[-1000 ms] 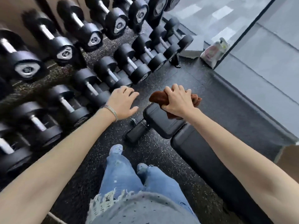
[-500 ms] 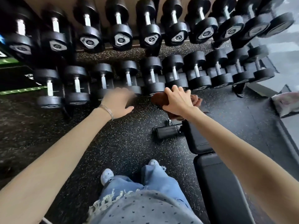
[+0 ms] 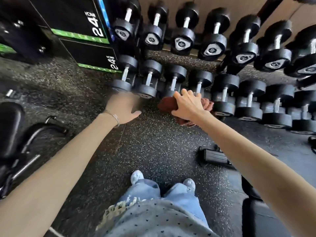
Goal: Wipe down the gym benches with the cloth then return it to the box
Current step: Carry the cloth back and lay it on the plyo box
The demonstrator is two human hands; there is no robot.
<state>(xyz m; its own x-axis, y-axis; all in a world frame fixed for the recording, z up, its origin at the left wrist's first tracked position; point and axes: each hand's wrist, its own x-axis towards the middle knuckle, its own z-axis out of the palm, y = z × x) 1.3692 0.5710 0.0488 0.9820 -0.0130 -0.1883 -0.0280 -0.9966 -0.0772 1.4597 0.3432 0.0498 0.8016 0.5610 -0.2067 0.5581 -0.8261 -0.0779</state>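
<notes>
My right hand [image 3: 187, 105] is closed on a rust-brown cloth [image 3: 166, 104], held in the air in front of me above the speckled floor. My left hand [image 3: 124, 106] is stretched forward beside it, blurred, fingers apart and empty, with thin bracelets at the wrist. A black padded bench [image 3: 266, 218] shows at the lower right, partly hidden under my right forearm, with its foot piece [image 3: 213, 156] on the floor. Another black bench pad [image 3: 10, 127] on a metal frame is at the left edge.
Two rows of black dumbbells [image 3: 224, 93] fill a rack straight ahead. Black plyo boxes [image 3: 89, 53] with green stripes marked 24 stand at the upper left. Black speckled rubber floor [image 3: 153, 151] lies between the benches. My jeans and shoes [image 3: 136, 175] are below.
The view has swung left: the bench I had the cloth on has slid to the lower right, the window is gone, and the plyo boxes and left bench have come in. The cloth stays in my right hand.
</notes>
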